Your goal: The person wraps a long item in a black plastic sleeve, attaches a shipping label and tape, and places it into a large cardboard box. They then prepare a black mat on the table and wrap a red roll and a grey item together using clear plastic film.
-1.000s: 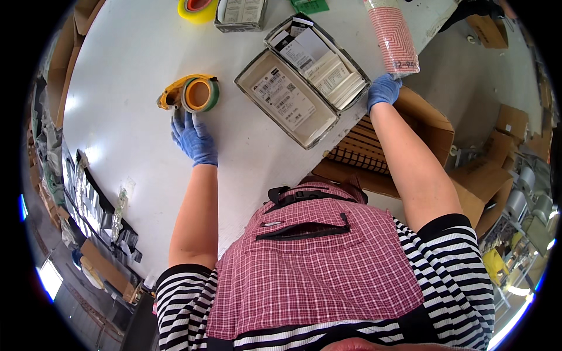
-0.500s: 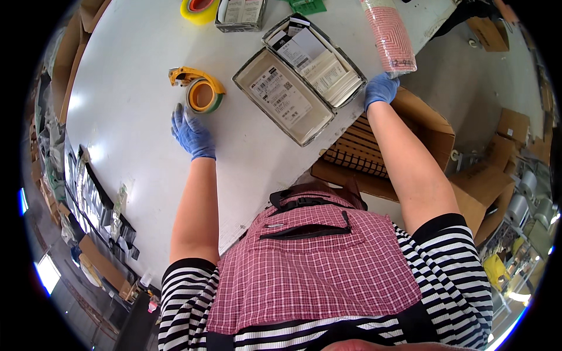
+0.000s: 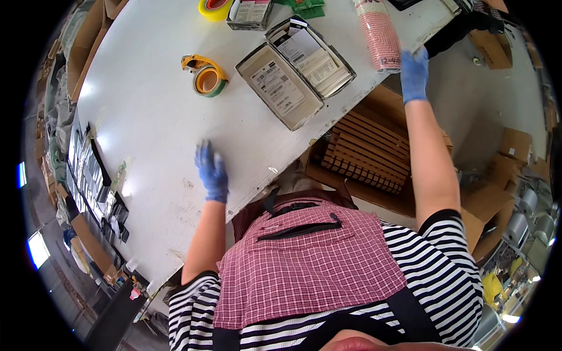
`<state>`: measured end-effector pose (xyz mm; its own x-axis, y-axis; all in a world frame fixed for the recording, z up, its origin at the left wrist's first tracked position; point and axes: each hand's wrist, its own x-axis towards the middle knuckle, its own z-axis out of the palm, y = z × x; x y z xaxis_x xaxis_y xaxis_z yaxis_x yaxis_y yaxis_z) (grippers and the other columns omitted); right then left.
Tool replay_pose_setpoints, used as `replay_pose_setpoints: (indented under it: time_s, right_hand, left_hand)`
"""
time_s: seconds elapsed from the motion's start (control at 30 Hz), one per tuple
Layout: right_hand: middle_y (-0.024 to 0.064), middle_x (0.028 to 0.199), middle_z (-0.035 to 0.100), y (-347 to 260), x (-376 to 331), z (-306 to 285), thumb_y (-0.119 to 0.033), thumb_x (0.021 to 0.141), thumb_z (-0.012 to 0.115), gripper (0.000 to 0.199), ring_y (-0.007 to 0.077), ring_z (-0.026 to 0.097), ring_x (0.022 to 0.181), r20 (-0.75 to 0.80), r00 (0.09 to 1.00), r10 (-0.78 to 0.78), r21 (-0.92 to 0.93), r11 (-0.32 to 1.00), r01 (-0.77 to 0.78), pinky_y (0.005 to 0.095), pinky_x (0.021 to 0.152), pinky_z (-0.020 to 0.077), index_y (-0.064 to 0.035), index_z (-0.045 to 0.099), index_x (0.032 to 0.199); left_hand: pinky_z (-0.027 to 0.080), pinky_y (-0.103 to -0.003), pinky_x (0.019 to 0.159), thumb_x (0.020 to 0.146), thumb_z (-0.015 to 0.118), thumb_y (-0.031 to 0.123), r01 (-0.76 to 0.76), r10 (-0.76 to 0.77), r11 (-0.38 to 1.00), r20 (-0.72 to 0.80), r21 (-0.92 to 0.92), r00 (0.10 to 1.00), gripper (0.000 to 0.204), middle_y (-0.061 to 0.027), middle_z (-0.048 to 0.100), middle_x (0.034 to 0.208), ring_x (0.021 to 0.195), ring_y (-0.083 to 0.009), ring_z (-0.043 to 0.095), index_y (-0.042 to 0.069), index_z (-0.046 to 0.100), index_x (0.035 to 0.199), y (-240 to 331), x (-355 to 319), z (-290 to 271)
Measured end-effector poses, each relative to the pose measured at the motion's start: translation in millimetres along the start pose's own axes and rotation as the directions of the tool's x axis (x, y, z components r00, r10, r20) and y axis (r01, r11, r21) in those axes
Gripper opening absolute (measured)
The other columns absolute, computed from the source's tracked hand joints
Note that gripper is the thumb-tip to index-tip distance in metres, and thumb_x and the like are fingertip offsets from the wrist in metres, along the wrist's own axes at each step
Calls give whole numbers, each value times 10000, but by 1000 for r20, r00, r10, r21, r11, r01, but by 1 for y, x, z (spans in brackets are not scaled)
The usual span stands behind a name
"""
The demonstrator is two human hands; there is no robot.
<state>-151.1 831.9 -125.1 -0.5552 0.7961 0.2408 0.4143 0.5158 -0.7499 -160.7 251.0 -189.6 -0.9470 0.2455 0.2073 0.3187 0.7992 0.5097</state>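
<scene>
My left hand (image 3: 211,171), in a blue glove, is low over the white table (image 3: 152,146) with fingers stretched out and nothing in them. Farther off lies an orange tape dispenser (image 3: 206,76) with a tape roll in it. My right hand (image 3: 414,75), gloved the same way, reaches past the table's edge with fingers extended, somewhat blurred. Just left of it stands a long cylinder with a pink-and-white pattern in clear wrap (image 3: 379,41); whether the fingers touch it I cannot tell. Between my hands sit a shallow grey box (image 3: 280,88) with a label and a box of white slips (image 3: 313,61).
An open cardboard carton (image 3: 363,149) with slatted brown contents stands below the table edge at right. Along the far side are yellow tape (image 3: 214,8), a small box (image 3: 250,16) and green packets (image 3: 307,7). Black and clear plastic pieces (image 3: 105,187) lie at left.
My left hand has drawn back toward me, away from the tape dispenser. My right hand has moved from the cylinder's near end to its right side, farther out. The view has shifted slightly.
</scene>
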Motion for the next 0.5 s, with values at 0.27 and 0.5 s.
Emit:
replay_pose_setpoints:
  time_s: [0.27,0.5]
  right_hand:
    - [287,1304,587,-20,54,37,-529,685,787,1187,365,605,1205,478,843,248,-573,815,85,424,1062,456,17,185,1550]
    - [213,1155,655,-43,62,-32,-207,839,762,544,284,696,965,807,586,-71,590,95,-802,437,829,618,24,544,1282]
  left_hand:
    - [179,-531,1204,877,596,279,-21,-14,977,165,211,986,618,-176,414,1528,1456,-377,307,92,469,1453,39,-57,-14]
    - [204,-525,1196,871,580,319,-25,-10,973,150,230,989,621,-194,429,1508,1429,-379,345,80,486,1436,40,-59,-12]
